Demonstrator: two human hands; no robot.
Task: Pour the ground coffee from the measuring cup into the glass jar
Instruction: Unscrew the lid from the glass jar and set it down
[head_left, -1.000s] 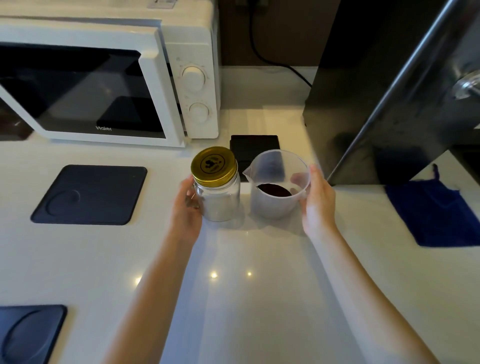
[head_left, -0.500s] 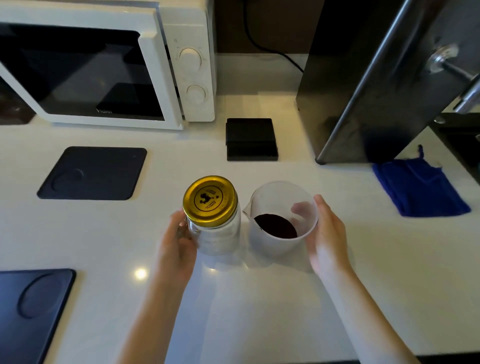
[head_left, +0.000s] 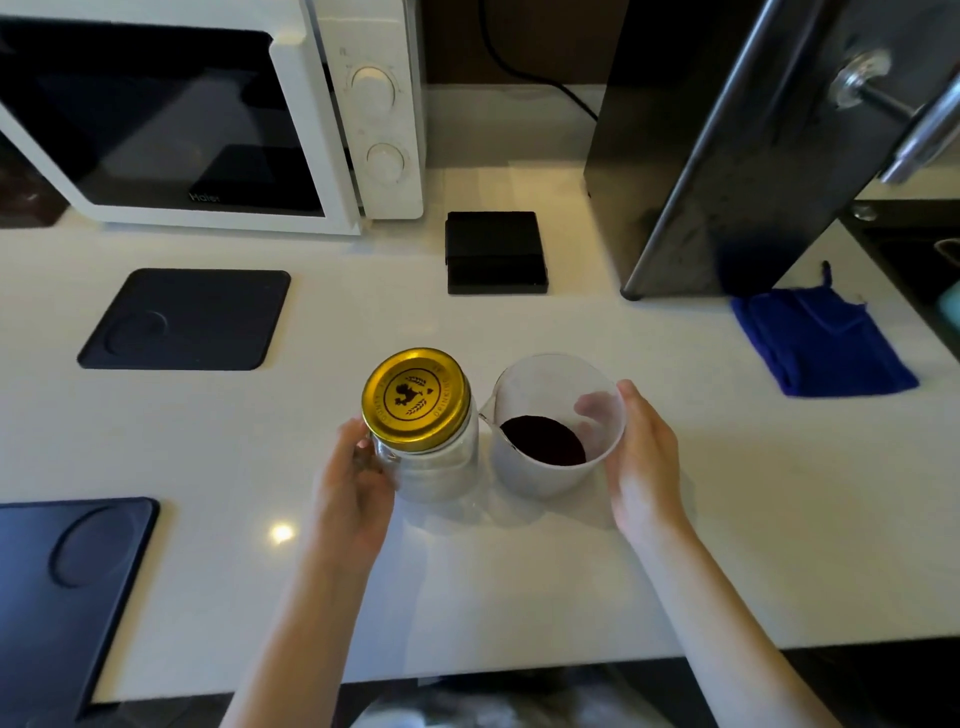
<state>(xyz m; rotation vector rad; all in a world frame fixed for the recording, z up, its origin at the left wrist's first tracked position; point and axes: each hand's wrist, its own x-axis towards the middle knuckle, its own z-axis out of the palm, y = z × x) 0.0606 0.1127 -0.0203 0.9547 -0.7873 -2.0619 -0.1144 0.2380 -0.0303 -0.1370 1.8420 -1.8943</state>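
Note:
A clear glass jar (head_left: 441, 465) with a gold screw lid (head_left: 414, 399) on top stands on the white counter (head_left: 727, 493), mid-frame. My left hand (head_left: 356, 480) wraps the jar's left side. Just right of the jar stands a translucent plastic measuring cup (head_left: 550, 467), spout toward the jar, with dark ground coffee (head_left: 543, 440) at its bottom. My right hand (head_left: 641, 467) grips the cup's right wall, fingers visible through the plastic. Both vessels stand upright on the counter, close together.
A white microwave (head_left: 208, 119) stands at the back left, a black appliance (head_left: 727, 145) at the back right. A small black scale (head_left: 496, 252) lies behind the jar. Dark mats (head_left: 187, 319) (head_left: 57, 587) lie left, a blue cloth (head_left: 821, 343) right. The counter's front edge (head_left: 519, 665) is near.
Both hands have drawn the jar and the cup toward me across the counter, away from the black scale. The grips are unchanged and the lid stays on.

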